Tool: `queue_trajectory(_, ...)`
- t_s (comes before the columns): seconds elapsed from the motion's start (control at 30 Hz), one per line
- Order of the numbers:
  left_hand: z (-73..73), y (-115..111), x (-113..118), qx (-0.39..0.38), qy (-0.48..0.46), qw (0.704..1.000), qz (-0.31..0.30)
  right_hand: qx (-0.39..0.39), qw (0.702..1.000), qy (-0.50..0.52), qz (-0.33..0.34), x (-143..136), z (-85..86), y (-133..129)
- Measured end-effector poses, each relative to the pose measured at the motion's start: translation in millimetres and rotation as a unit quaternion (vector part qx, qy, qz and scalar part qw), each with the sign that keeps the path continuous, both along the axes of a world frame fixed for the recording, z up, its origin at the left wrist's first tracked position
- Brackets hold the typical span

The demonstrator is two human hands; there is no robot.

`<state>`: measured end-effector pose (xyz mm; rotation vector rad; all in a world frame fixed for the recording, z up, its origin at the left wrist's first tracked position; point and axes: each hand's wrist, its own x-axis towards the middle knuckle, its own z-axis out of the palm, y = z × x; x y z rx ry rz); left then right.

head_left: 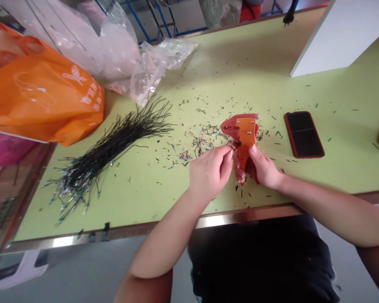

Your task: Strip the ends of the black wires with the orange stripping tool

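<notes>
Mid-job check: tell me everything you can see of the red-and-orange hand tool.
The red-and-orange hand tool has a red head tapering toward the picture's left, an orange body with silvery round fasteners, and handles running down toward the person. Its surface looks smooth and hard, perhaps painted metal. The right grip is closed around the handles; the left grip is beside its lower left side, contact unclear. Whether its jaws are shut, or it touches the green tabletop, I can't tell.

The green workbench [158, 189] carried a black wire bundle [113, 143] left of the left hand [210, 170], an orange bag [50, 94] farther left, wire clippings [185, 156] around both hands, and a red-cased smartphone [305, 134] right of the right hand [265, 168].
</notes>
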<state>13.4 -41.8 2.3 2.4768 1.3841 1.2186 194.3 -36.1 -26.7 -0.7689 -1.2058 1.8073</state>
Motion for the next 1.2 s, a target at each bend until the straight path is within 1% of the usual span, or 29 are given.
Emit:
queue_trajectory(0.1, 0.1, -1.1, 0.5, 0.002, -0.001, 1.000, 0.002, 0.000, 1.000, -0.002, 0.005, -1.2, 1.0, -0.1)
queue_trajectory(0.2, -0.1, -1.9, 0.7, 0.001, -0.004, 1.000, 0.003, -0.002, 1.000, -0.002, -0.006, -2.2, 1.2, 2.0)
queue_trajectory(0.27, -0.2, -1.2, -0.1, -0.008, -0.016, 1.000, 0.005, -0.009, 1.000, 0.014, -0.010, -0.8, 1.2, 5.8)
queue_trajectory(0.3, -0.4, -0.1, -1.1, -0.018, -0.031, 0.999, 0.008, -0.016, 0.999, 0.028, -0.001, 0.9, 1.4, 8.3)
queue_trajectory(0.4, -2.3, 6.6, -6.4, -0.060, -0.109, 0.992, 0.021, -0.041, 0.995, 0.067, 0.063, 8.5, 2.4, 15.3)
queue_trajectory(0.47, -5.2, 13.6, -11.5, -0.095, -0.164, 0.982, 0.026, -0.056, 0.990, 0.072, 0.110, 13.7, 3.2, 17.7)
queue_trajectory(0.53, -9.3, 21.1, -16.6, -0.129, -0.199, 0.971, 0.015, -0.068, 0.985, 0.069, 0.144, 17.1, 3.8, 17.6)
queue_trajectory(0.63, -16.3, 30.0, -21.9, -0.161, -0.216, 0.963, -0.022, -0.073, 0.976, 0.070, 0.193, 18.7, 4.6, 15.1)
queue_trajectory(0.73, -20.6, 33.9, -24.1, -0.173, -0.210, 0.961, -0.043, -0.072, 0.969, 0.076, 0.222, 18.7, 4.7, 13.3)
queue_trajectory(0.83, -20.7, 34.7, -25.5, -0.173, -0.203, 0.963, -0.050, -0.069, 0.972, 0.069, 0.214, 19.0, 3.5, 13.2)
queue_trajectory(1.07, -12.4, 33.6, -31.8, -0.147, -0.093, 0.985, 0.008, -0.081, 0.979, 0.055, 0.181, 14.9, 0.6, 10.5)
queue_trajectory(1.2, -6.0, 32.7, -33.3, -0.148, -0.052, 0.987, 0.017, -0.087, 0.982, 0.052, 0.160, 11.5, 1.4, 8.7)
